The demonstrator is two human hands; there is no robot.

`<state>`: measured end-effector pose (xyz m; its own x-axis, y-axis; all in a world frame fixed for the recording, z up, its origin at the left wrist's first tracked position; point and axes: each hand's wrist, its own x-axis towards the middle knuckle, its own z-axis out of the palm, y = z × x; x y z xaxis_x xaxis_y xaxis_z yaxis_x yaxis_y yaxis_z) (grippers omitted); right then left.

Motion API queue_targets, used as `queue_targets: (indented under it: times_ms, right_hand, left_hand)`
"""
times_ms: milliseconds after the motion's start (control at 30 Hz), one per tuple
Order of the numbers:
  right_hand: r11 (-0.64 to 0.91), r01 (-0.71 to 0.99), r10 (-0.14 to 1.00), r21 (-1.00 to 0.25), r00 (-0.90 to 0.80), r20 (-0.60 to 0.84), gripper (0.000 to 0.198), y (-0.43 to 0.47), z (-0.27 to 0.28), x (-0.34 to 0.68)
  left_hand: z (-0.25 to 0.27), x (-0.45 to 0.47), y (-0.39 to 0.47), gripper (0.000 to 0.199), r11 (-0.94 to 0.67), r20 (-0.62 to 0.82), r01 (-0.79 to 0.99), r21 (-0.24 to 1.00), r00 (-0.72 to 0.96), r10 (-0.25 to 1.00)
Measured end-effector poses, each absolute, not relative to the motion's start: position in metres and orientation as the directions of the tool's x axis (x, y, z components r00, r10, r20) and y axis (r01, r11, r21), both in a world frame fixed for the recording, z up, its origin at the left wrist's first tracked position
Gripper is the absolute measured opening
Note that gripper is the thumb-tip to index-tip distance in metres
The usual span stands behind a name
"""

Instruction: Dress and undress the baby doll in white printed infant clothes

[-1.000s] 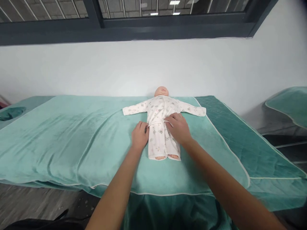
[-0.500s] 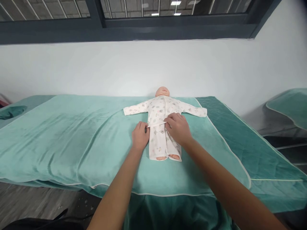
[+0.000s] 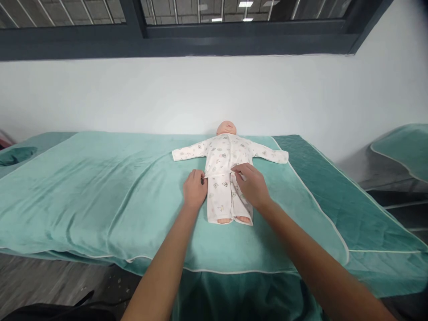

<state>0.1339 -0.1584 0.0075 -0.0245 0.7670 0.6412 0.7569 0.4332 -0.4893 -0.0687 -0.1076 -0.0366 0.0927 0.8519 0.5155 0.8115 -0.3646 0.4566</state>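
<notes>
A baby doll (image 3: 226, 128) lies on its back with its head toward the wall. It wears a white printed top (image 3: 222, 154) with the sleeves spread out sideways, and matching trousers (image 3: 219, 196) with its feet just showing at the cuffs. My left hand (image 3: 195, 189) is closed on the top's lower hem at the left side of the waist. On the right half of the waist, my right hand (image 3: 250, 182) pinches the same hem, with thumb and forefinger close together.
A light green blanket (image 3: 100, 191) covers most of the bed, with a darker green sheet (image 3: 334, 191) at the right. A white wall (image 3: 167, 93) and a dark window frame (image 3: 234, 40) stand behind. Another green padded surface (image 3: 404, 147) is at far right.
My right hand has shifted slightly, its fingers now lower and more pinched at the hem. My left hand has barely moved, and the doll lies as before.
</notes>
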Motion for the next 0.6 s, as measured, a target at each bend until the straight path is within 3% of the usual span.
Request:
queue_targets:
  times_ms: [133,367,533,600]
  right_hand:
    - [0.426,0.694,0.844,-0.580,-0.074,0.531,0.020,-0.171,0.011,0.140]
    - [0.270,0.568,0.876,-0.778,0.190,0.443,0.020,-0.172,0.005,0.170]
    - [0.185,0.529,0.922,-0.828,0.198,0.332,0.022,-0.188,-0.024,0.194]
    - [0.096,0.558,0.936,-0.824,0.231,0.266,0.022,-0.198,-0.035,0.209]
  left_hand:
    - [-0.037,-0.070,-0.106,0.008,-0.364,0.482,0.794,0.487,0.104,0.870]
    - [-0.036,-0.078,-0.114,0.009,-0.368,0.441,0.738,0.566,0.107,0.891]
    - [-0.040,-0.136,-0.159,0.007,-0.374,0.453,0.732,0.569,0.100,0.886]
    - [-0.044,-0.180,-0.191,0.011,-0.330,0.508,0.758,0.563,-0.002,0.862]
